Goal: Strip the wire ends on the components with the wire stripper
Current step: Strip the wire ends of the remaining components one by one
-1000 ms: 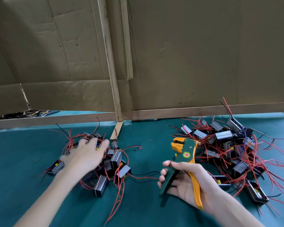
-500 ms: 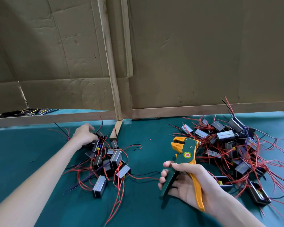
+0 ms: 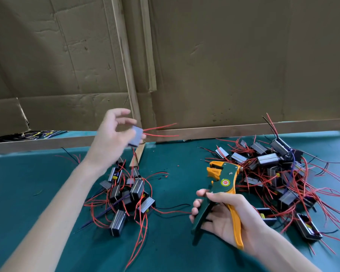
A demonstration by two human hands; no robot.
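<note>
Left hand (image 3: 110, 138): grip pinching a blurred component (image 3: 136, 136), raised above the bench (image 3: 28, 183).
Right hand (image 3: 224, 216): grip curled round wire stripper (image 3: 227, 172) handles.
Sticker (image 3: 225, 182): round, red-yellow, writing unreadable.

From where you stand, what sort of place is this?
Probably a small electronics workbench: a green-covered table fenced with cardboard, heaps of small components with red wires, and a wire stripper in the right hand; the left hand holds one component.

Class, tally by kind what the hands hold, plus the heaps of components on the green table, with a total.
Wire stripper, right hand: 1
Component with red wires, left hand: 1
Heaps of components, left heap and right heap: 2
Total: 4
</note>
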